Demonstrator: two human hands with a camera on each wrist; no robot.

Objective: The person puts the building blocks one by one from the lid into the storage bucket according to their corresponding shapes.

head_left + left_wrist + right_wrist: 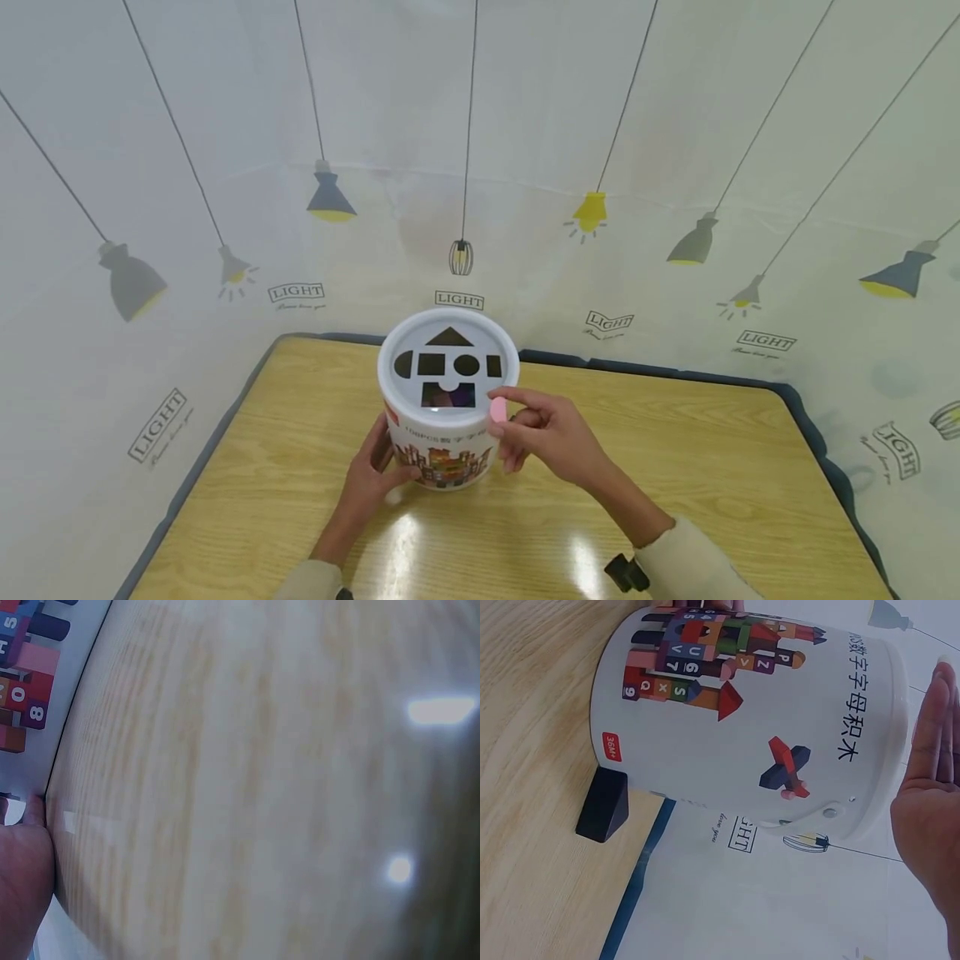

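A white bucket [480, 454] of building blocks stands upright on the table, printed with a block castle. Its white lid [408, 392] has several shaped cutouts, including a triangle, a square and a circle. My left hand [367, 479] grips the bucket's lower left side, thumb on the front; in the left wrist view, part of that hand [22, 881] shows at the printed wall. My right hand [551, 437] pinches a small pink block [498, 409] with a rounded edge between thumb and index finger, right at the lid's near right rim. The pink block is hidden in the right wrist view.
A dark wedge-shaped block [604, 806] lies on the wooden table [675, 467] close to the bucket's base in the right wrist view. Behind the table's dark edge rises a pale wall covering [525, 275] printed with hanging lamps.
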